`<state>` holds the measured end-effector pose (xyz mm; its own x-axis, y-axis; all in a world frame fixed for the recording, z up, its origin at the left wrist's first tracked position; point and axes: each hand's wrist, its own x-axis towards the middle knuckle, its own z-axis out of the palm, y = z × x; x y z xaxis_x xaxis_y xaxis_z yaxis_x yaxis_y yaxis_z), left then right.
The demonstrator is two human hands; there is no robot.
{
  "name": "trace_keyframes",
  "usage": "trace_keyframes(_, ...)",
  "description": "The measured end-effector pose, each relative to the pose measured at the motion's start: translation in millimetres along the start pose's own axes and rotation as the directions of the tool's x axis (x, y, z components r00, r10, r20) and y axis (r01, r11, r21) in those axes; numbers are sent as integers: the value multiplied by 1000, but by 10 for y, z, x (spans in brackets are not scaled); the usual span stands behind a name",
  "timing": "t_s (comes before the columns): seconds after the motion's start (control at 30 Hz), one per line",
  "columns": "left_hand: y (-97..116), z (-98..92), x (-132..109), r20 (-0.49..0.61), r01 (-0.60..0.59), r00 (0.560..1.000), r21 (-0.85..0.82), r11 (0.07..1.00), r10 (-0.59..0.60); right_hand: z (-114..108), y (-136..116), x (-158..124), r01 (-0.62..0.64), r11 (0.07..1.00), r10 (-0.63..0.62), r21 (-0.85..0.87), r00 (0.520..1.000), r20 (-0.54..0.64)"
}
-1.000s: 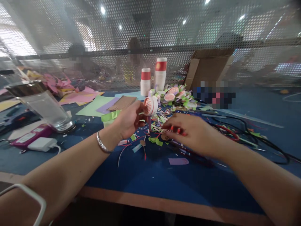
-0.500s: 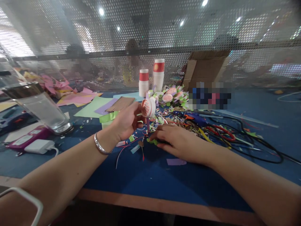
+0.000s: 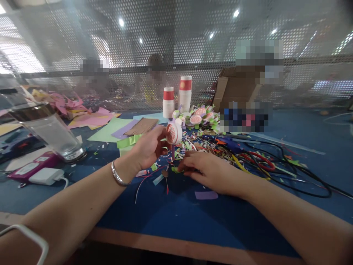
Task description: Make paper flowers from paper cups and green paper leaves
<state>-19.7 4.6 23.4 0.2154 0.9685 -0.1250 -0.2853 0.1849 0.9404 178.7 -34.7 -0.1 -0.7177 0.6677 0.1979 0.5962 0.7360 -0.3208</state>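
My left hand (image 3: 149, 147) pinches a short white paper-cup piece (image 3: 174, 133) by its edge, above the scraps. Its round face carries a red grid pattern, and purple paper strips stick out above and below it. Low over the blue table, my right hand (image 3: 213, 171) has its fingers curled with the tips at a small green paper piece (image 3: 175, 170); they seem closed on it, though the thumb is partly hidden. A purple paper strip (image 3: 206, 195) lies just in front of that hand. Behind the cup piece is a pile of similar decorated pieces (image 3: 196, 119).
Two stacks of paper cups (image 3: 168, 105) stand at the back near a cardboard box (image 3: 238, 88). Coloured paper sheets (image 3: 106, 129), a glass of water (image 3: 59, 132) and a purple power strip (image 3: 35, 165) are on the left. A blue glue gun (image 3: 233, 144) and black cables (image 3: 306, 187) lie right.
The view has tilted up slightly, so everything sits lower. My left hand keeps hold of the cup piece. My right hand's fingertips have shifted slightly about the green paper piece.
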Motion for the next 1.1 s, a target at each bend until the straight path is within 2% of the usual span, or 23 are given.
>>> trace_keyframes(0.07,2,8,-5,11,6,1000,13,1000,-7,-70,6,-34,-15,998,19,67,999,-51)
trace_keyframes(0.17,-3,17,-7,45,25,999,45,999,-27,-197,8,-97,-80,970,129,228,969,-210)
trace_keyframes(0.3,-17,19,-14,92,41,995,53,998,-45,-309,-21,-139,-77,826,316,559,883,-346)
trace_keyframes(0.4,-15,25,-36,147,58,987,42,997,-63,-313,-52,-128,-18,726,389,687,835,-389)
trace_keyframes(0.53,-7,59,-71,171,98,980,29,995,-102,-275,-62,-106,44,694,399,718,807,-435)
trace_keyframes(0.93,-63,82,-50,164,145,977,-34,989,-138,-262,-76,-100,61,711,394,701,791,-469)
trace_keyframes(1.1,-74,78,-48,166,150,976,-22,988,-144,-265,-83,-94,64,712,383,699,799,-463)
